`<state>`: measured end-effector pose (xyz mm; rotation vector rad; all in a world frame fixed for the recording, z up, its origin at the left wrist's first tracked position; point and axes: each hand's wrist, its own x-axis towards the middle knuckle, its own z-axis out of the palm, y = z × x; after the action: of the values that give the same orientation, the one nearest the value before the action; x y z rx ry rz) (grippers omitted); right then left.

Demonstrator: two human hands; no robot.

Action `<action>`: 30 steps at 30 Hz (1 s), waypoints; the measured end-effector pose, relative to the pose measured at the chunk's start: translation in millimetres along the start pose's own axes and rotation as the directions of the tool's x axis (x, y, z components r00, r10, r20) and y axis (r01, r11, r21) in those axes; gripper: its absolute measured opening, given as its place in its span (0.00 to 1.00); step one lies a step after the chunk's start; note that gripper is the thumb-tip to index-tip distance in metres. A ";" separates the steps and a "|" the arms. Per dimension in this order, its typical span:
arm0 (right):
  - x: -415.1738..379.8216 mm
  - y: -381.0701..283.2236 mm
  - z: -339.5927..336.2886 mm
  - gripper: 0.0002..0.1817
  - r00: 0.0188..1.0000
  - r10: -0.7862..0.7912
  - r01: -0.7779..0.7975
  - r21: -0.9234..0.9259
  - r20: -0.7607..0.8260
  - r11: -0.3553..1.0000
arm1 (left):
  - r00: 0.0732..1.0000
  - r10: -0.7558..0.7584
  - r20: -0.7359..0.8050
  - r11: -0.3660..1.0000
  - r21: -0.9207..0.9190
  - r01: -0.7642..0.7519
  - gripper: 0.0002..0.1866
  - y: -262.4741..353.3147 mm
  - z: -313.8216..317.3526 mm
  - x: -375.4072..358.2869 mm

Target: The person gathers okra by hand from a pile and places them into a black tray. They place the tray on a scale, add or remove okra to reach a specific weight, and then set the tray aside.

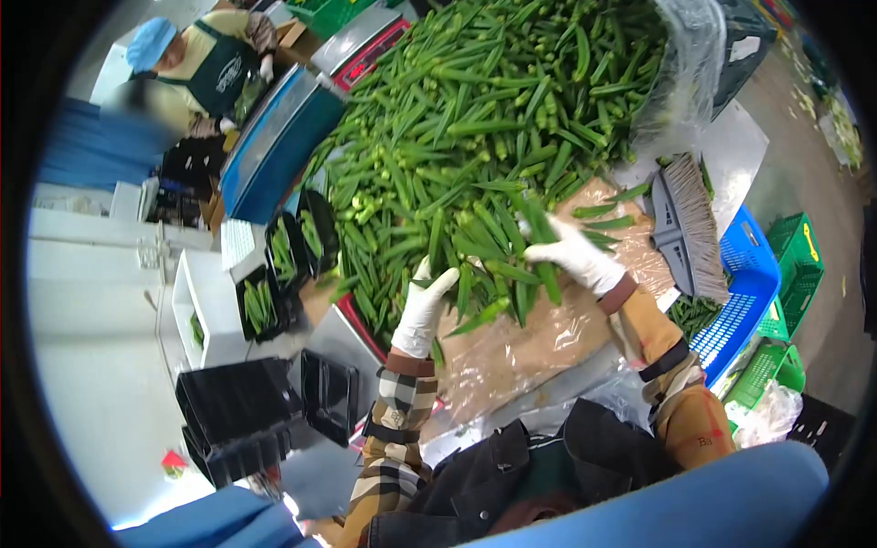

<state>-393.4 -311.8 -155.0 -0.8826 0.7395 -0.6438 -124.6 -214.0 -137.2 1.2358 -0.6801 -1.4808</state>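
Observation:
A large heap of green okra covers the table. My left hand, in a white glove, is at the near edge of the heap, its thumb and a finger apart beside some pods. My right hand, also gloved, reaches in from the right with its thumb stretched toward the pods; okra lies against its fingers, which are partly hidden. Between the two hands are several loose pods, over brown, plastic-covered sheeting.
A grey brush lies at the right, near a blue basket and green crates. Black trays are stacked at left; smaller ones hold okra. A co-worker stands at upper left beside a blue-sided machine.

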 end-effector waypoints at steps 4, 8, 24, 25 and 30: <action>-6.7 36.0 -67.9 0.41 0.889 -0.362 0.130 -0.605 -0.279 0.786 | 0.929 0.001 -0.370 0.968 0.232 0.092 0.34 -43.4 -54.8 -54.5; -26.4 27.8 -44.7 0.44 0.745 -0.646 -0.051 -0.981 -0.164 0.190 | 0.779 0.481 -0.403 0.517 0.848 0.118 0.42 -83.6 -58.3 -73.9; -90.4 63.1 -10.3 0.39 0.905 -0.174 0.349 -0.912 0.387 -0.216 | 0.951 0.283 0.125 0.092 0.983 -0.157 0.31 -103.4 20.3 -164.8; -96.9 54.7 -7.7 0.38 0.920 -0.204 0.298 -0.936 0.334 -0.187 | 0.930 0.351 0.105 0.070 0.988 -0.137 0.29 -104.2 20.0 -176.3; -132.6 63.4 -2.0 0.32 0.870 -0.453 0.213 -0.977 0.195 -0.011 | 0.887 0.302 0.350 0.124 0.908 -0.401 0.23 -148.8 7.4 -234.5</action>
<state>-460.4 -181.9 -170.5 -2.4669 1.1701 -0.5771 -201.4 48.4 -187.0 1.7216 -2.0540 -0.5156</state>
